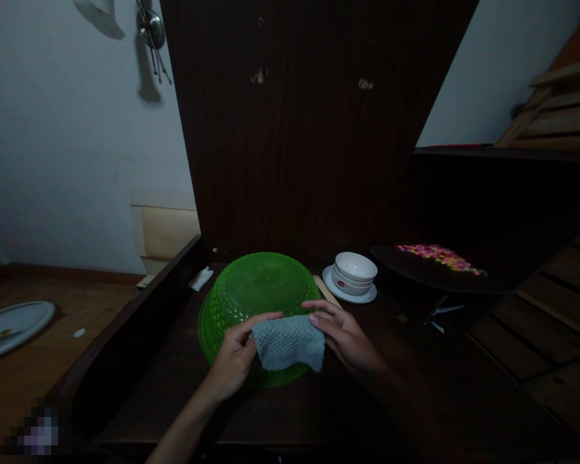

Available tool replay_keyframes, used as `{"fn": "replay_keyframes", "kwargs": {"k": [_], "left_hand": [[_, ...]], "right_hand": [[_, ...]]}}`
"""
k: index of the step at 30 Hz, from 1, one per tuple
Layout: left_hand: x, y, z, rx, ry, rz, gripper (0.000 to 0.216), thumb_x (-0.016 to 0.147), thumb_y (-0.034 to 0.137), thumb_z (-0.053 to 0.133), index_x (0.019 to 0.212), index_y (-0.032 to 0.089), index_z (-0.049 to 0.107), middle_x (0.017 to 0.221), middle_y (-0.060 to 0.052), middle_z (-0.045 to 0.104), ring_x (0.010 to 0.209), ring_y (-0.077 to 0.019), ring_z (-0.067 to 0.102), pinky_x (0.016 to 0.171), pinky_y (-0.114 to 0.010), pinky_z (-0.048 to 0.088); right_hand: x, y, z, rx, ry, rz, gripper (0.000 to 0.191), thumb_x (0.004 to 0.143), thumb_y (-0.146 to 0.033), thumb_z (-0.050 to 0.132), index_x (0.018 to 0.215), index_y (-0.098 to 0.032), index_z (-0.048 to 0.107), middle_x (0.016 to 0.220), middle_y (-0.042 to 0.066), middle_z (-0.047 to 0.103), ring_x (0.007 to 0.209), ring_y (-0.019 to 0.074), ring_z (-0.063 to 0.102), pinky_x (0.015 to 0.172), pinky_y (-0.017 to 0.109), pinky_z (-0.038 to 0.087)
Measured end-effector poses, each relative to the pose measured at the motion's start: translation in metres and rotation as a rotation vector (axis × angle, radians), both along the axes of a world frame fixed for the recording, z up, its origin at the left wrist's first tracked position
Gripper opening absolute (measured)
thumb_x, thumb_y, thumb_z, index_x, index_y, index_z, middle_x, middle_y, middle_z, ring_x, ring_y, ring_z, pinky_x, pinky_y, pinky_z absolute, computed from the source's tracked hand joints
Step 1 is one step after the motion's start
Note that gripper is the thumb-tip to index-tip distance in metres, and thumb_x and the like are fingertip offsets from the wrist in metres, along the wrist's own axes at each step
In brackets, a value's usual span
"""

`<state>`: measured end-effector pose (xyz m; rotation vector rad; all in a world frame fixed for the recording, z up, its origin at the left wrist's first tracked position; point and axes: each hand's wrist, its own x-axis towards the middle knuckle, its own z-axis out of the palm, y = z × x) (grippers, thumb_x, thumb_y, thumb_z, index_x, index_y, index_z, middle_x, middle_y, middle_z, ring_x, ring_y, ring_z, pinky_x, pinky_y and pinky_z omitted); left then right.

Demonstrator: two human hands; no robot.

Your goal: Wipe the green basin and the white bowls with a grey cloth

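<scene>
A light blue-grey textured cloth (290, 343) hangs stretched between my two hands, in front of the green basin. My left hand (238, 351) pinches its left upper corner. The right upper corner is gripped by my right hand (344, 333), thumb against the cloth and fingers reaching behind it. Upside down on the dark table lies the green plastic basin (263, 283), its bumpy side facing outward. The cloth hides part of the basin's near side.
Stacked white bowls (355, 267) stand on a white plate (367, 298), beside wooden chopsticks (327, 291). A crumpled white tissue (202, 278) lies left of the basin. A raised edge (140, 322) bounds the table's left side. Pink and yellow petals (439, 256) lie on a dark shelf at right.
</scene>
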<state>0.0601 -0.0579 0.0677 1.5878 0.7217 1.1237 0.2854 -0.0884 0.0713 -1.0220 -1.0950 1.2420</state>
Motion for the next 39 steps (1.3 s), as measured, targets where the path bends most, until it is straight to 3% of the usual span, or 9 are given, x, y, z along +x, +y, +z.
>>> {"fn": "replay_keyframes", "kwargs": {"k": [7,12,15,21,27,31,33,35,39], "left_hand": [[0.0,0.001,-0.002,-0.125,-0.038,-0.002,0.046,0.08,0.053,0.069,0.105,0.016,0.079,0.111,-0.014,0.078,0.106,-0.031,0.07,0.099,-0.043,0.052],[0.004,-0.006,-0.008,-0.428,-0.272,-0.053,0.045,0.079,0.051,0.063,0.102,0.016,0.079,0.104,-0.014,0.078,0.101,-0.0308,0.072,0.088,-0.043,0.058],[0.008,-0.014,-0.004,-0.49,-0.283,-0.089,0.055,0.081,0.056,0.057,0.11,0.014,0.076,0.104,-0.015,0.078,0.097,-0.03,0.073,0.083,-0.042,0.059],[0.011,-0.017,-0.004,-0.293,0.013,0.031,0.049,0.074,0.05,0.076,0.107,0.013,0.078,0.096,-0.011,0.08,0.089,-0.0277,0.074,0.081,-0.038,0.058],[-0.009,-0.002,-0.009,-0.018,0.168,0.407,0.033,0.069,0.046,0.082,0.083,0.016,0.081,0.078,-0.007,0.079,0.067,-0.0218,0.07,0.063,-0.03,0.055],[-0.021,0.006,-0.009,0.212,0.27,0.566,0.029,0.074,0.048,0.079,0.077,0.019,0.077,0.068,-0.002,0.073,0.06,-0.0173,0.064,0.059,-0.027,0.05],[-0.024,0.008,-0.011,0.294,0.284,0.595,0.029,0.076,0.048,0.077,0.076,0.019,0.075,0.065,-0.001,0.07,0.058,-0.0165,0.062,0.059,-0.026,0.05],[-0.027,0.01,-0.015,0.342,0.284,0.604,0.028,0.081,0.047,0.071,0.08,0.019,0.074,0.07,-0.002,0.071,0.062,-0.0177,0.065,0.061,-0.027,0.052],[-0.041,0.012,-0.026,0.363,0.299,0.678,0.027,0.091,0.042,0.056,0.091,0.02,0.071,0.086,-0.006,0.073,0.079,-0.0217,0.071,0.076,-0.033,0.057]], "right_hand": [[0.0,-0.005,0.005,0.222,-0.177,-0.143,0.036,0.074,-0.043,0.083,0.101,-0.021,0.076,0.087,0.006,0.072,0.082,0.0194,0.066,0.076,0.034,0.056],[-0.004,-0.005,0.006,0.288,-0.35,-0.24,0.026,0.078,-0.036,0.077,0.098,-0.02,0.078,0.087,0.008,0.074,0.079,0.0205,0.067,0.072,0.034,0.056],[-0.007,-0.003,0.0,0.329,-0.43,-0.298,0.022,0.08,-0.033,0.074,0.097,-0.021,0.079,0.086,0.008,0.075,0.076,0.0212,0.067,0.069,0.034,0.055],[-0.015,-0.002,-0.007,0.449,-0.63,-0.379,0.014,0.084,-0.026,0.069,0.095,-0.023,0.078,0.086,0.007,0.075,0.07,0.0207,0.067,0.066,0.034,0.055],[-0.033,0.001,-0.014,0.596,-0.854,-0.409,0.018,0.091,-0.019,0.06,0.099,-0.022,0.075,0.08,0.006,0.069,0.066,0.0198,0.063,0.064,0.033,0.054],[-0.057,0.003,-0.022,0.835,-1.055,-0.555,0.031,0.092,-0.009,0.049,0.108,-0.02,0.073,0.092,0.013,0.069,0.085,0.0254,0.066,0.075,0.041,0.058],[-0.073,0.003,-0.025,0.988,-1.154,-0.477,0.04,0.091,-0.006,0.046,0.121,-0.018,0.069,0.105,0.015,0.071,0.102,0.0281,0.066,0.087,0.046,0.059],[-0.087,0.005,-0.026,1.094,-1.246,-0.298,0.047,0.091,-0.007,0.045,0.135,-0.012,0.06,0.125,0.017,0.069,0.124,0.0288,0.059,0.102,0.046,0.054],[-0.105,0.018,-0.033,1.146,-1.424,-0.126,0.053,0.096,-0.017,0.048,0.146,0.0,0.046,0.15,0.019,0.051,0.147,0.0276,0.037,0.118,0.043,0.043]]}}
